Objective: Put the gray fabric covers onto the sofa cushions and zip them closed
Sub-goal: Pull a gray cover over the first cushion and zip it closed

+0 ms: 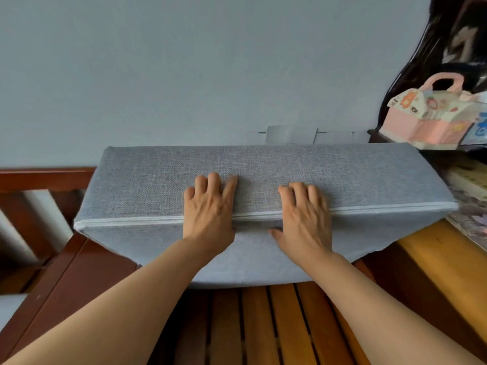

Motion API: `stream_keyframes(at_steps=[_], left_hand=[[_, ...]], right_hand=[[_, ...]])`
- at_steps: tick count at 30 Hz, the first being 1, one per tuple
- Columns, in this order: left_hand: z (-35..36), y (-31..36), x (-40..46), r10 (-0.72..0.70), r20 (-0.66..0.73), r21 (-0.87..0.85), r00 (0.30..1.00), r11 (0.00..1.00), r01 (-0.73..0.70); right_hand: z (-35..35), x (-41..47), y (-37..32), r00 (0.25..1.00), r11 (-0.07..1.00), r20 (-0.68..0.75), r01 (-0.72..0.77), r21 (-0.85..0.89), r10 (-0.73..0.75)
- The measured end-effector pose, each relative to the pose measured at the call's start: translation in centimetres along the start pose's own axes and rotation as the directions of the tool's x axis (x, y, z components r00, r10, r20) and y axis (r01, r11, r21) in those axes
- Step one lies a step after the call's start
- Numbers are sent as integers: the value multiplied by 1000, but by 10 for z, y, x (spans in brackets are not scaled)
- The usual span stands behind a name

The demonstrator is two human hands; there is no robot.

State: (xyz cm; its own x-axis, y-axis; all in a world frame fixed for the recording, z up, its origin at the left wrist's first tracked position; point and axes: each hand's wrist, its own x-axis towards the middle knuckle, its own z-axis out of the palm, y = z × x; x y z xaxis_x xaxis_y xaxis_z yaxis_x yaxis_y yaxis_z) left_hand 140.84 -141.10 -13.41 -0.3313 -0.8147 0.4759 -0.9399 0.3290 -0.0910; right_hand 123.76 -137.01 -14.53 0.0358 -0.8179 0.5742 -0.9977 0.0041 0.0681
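Zipper (126, 223) looked closed; my left hand (209, 206) and right hand (305, 218) lay flat, fingers spread, smoothing the covered cushion (369, 177), gripping nothing; next I judged another cushion due

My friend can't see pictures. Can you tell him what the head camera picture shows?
Two hands, left and right, press flat on a gray covered cushion across its pale zipper line. The cushion stands on a wooden slatted sofa frame against a wall, with a pink toy house at the right.

Blue-gray woven cushion cover (263, 164) with white piping; pink-and-cream cartoon-printed bag (427, 119).
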Motion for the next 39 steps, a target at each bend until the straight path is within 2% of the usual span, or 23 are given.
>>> stream_keyframes(at_steps=[2, 4, 7, 11, 16, 25, 27, 30, 32, 34, 36, 39], left_hand=[[-6, 13, -25, -40, 23, 35, 999, 999, 39], [-7, 24, -52, -39, -33, 48, 999, 998, 40], [-6, 38, -95, 28, -95, 8, 995, 1000, -28], [-7, 51, -143, 179, -52, -52, 983, 982, -182], [-2, 59, -206, 221, 24, -65, 975, 974, -219], [23, 79, -320, 277, 140, -18, 951, 961, -277], [28, 85, -331, 280, 96, -32, 955, 960, -278], [31, 93, -327, 286, 24, -44, 958, 958, -285], [33, 97, -318, 229, 90, -49, 969, 973, -226], [33, 100, -309, 136, 261, -33, 956, 991, -132], [40, 102, -306, 81, 407, -22, 910, 997, -78], [55, 110, -313, 97, 486, -45, 869, 995, -86]], right_hand=[[-7, -27, 1, 999, 999, 28, 37, -30, -36], [-12, -53, 1, 997, 995, 51, 65, -73, -61], [-19, -90, 3, 991, 991, 73, 117, -65, -112], [-23, -143, 1, 985, 988, 81, 154, 17, -155], [-18, -205, 7, 967, 962, 62, 235, 142, -245], [-9, -333, -4, 931, 964, 250, 258, 70, -268], [-9, -350, -2, 919, 958, 274, 269, 96, -285], [-10, -357, 0, 935, 952, 191, 276, 130, -297], [-9, -346, 5, 966, 972, 149, 191, 137, -211], [-2, -331, 15, 971, 987, 202, 103, 122, -127], [7, -326, 25, 942, 987, 305, 113, 112, -143], [25, -340, 31, 905, 982, 386, 136, 132, -178]])
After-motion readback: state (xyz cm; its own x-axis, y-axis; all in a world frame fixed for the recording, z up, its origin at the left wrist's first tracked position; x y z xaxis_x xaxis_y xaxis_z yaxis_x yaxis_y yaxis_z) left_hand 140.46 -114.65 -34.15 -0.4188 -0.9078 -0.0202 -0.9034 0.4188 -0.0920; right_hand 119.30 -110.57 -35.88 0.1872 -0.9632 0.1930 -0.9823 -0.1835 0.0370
